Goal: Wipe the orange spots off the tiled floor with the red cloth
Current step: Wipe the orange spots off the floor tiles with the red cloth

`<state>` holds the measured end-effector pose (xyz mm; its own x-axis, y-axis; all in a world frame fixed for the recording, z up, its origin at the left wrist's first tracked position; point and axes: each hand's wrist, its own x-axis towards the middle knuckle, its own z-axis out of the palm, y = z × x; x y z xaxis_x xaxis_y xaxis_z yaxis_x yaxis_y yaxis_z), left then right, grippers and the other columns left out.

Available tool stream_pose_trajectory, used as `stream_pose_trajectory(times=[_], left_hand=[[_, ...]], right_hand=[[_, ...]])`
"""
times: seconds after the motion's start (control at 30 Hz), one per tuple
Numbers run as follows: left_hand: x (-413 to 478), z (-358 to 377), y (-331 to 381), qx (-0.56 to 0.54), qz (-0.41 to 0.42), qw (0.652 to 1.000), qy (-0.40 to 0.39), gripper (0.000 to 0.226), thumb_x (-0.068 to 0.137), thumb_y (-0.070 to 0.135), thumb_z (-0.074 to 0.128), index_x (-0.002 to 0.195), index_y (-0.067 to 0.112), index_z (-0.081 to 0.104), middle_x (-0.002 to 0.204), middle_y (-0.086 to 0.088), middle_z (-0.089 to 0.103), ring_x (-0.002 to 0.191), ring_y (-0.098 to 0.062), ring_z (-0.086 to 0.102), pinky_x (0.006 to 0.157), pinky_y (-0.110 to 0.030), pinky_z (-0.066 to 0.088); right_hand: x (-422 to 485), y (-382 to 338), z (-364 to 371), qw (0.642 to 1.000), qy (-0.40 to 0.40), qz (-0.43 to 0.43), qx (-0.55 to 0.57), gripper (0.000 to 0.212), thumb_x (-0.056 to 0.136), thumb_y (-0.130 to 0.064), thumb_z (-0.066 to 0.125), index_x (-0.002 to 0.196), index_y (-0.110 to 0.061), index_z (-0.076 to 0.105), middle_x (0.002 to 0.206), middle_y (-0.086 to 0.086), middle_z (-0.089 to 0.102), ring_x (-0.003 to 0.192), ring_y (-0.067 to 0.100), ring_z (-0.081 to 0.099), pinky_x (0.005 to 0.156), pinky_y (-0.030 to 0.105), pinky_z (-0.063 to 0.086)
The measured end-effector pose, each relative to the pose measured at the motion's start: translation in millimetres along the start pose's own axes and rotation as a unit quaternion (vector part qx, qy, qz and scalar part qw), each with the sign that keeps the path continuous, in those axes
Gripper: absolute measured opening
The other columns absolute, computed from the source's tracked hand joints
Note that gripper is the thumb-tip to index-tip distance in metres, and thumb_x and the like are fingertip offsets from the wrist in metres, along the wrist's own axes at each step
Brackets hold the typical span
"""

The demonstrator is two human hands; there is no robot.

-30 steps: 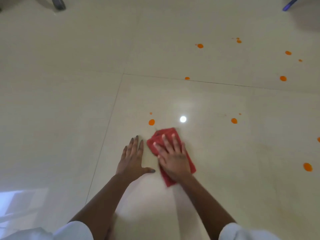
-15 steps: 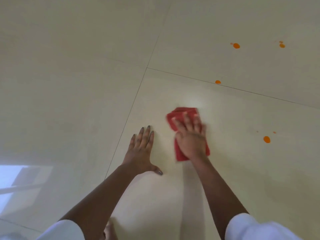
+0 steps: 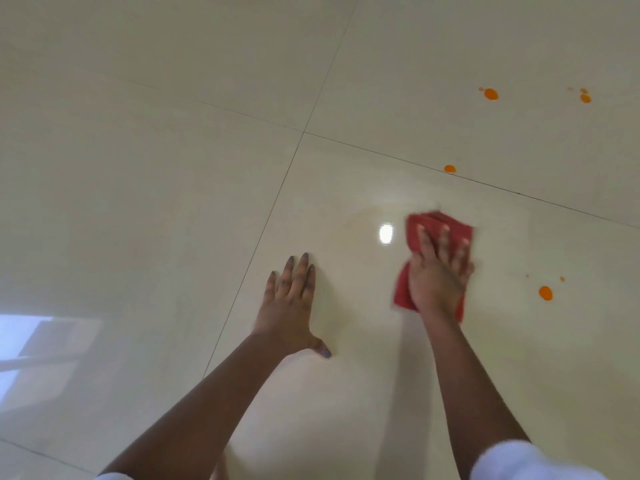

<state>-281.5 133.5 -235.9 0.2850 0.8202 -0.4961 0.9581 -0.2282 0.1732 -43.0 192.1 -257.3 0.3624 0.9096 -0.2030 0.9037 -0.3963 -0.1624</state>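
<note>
Because the red cloth (image 3: 437,226) is probably soft and light, press its centre: right hand (image 3: 437,275) fingers lie spread on it, left hand (image 3: 290,306) fingers together on the tiled floor (image 3: 166,209). Nearest orange spot (image 3: 545,293): 3 o'clock.

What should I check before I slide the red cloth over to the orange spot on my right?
1. Cloth under control: ok. The right hand presses flat on the red cloth.
2. Support: ok. The left hand lies flat on the floor, apart from the cloth.
3. Target in view: ok. The orange spot lies right of the cloth on the same tile, with small specks beside it.
4. Path: ok. Only bare tile shows between cloth and spot.
5. Patch left of the cloth clean: cannot tell. A glare sits there.
6. Whole floor done: not ok. A spot on the tile joint and farther spots are unwiped.
</note>
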Motion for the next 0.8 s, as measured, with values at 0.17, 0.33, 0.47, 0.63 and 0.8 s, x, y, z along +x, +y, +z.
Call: stream_pose_trajectory(times=[0.17, 0.33, 0.47, 0.63, 0.8], left_hand=[[-0.2, 2.4, 10.3, -0.026, -0.010, 1.000, 0.000, 0.136, 0.058, 0.078, 0.058, 0.140, 0.010, -0.027, 0.141, -0.003, -0.044, 0.129, -0.024, -0.041, 0.111, -0.055, -0.013], [4.4, -2.6, 2.6, -0.008, -0.030, 0.999, -0.005, 0.139, 0.054, 0.081, 0.057, 0.141, 0.009, -0.024, 0.146, -0.005, -0.039, 0.132, -0.025, -0.038, 0.111, -0.053, -0.013], [3.8, -1.4, 13.2, -0.007, -0.036, 0.999, -0.005, 0.140, 0.052, 0.080, 0.059, 0.142, 0.009, -0.022, 0.148, -0.004, -0.036, 0.135, -0.025, -0.034, 0.112, -0.052, -0.011], [5.6, -6.2, 17.2, 0.027, 0.004, 1.000, -0.008, 0.135, 0.060, 0.077, 0.057, 0.141, 0.005, -0.022, 0.150, -0.008, -0.032, 0.137, -0.024, -0.030, 0.113, -0.045, -0.011], [7.5, -12.3, 32.2, 0.059, 0.118, 0.991, 0.011, 0.123, 0.068, 0.073, 0.053, 0.142, 0.006, -0.018, 0.148, -0.006, -0.032, 0.134, -0.020, -0.032, 0.115, -0.039, -0.011]], right_hand=[[-98.7, -46.3, 26.5, 0.993, -0.007, -0.121, -0.006, 0.055, 0.081, -0.037, 0.033, 0.134, -0.031, 0.048, 0.145, 0.011, 0.040, 0.131, 0.047, 0.033, 0.102, 0.062, 0.027], [6.5, -71.6, 10.4, 0.968, -0.019, -0.240, -0.072, 0.052, 0.094, -0.040, 0.026, 0.145, -0.042, 0.018, 0.158, -0.002, 0.008, 0.143, 0.034, 0.000, 0.113, 0.052, 0.004], [-5.7, 19.6, 2.8, 0.999, 0.032, 0.028, 0.008, 0.051, 0.095, -0.034, 0.034, 0.145, -0.036, 0.025, 0.157, 0.003, 0.011, 0.142, 0.038, 0.005, 0.113, 0.054, 0.008], [-107.0, -21.8, 27.4, 0.990, -0.005, -0.141, -0.014, 0.056, 0.080, -0.037, 0.034, 0.134, -0.032, 0.047, 0.146, 0.009, 0.040, 0.131, 0.046, 0.034, 0.102, 0.061, 0.028], [-20.6, 3.9, 4.9, 0.989, -0.008, -0.136, -0.063, 0.060, 0.084, -0.043, 0.016, 0.143, -0.041, 0.025, 0.157, -0.001, 0.014, 0.143, 0.034, 0.006, 0.112, 0.053, 0.007]])
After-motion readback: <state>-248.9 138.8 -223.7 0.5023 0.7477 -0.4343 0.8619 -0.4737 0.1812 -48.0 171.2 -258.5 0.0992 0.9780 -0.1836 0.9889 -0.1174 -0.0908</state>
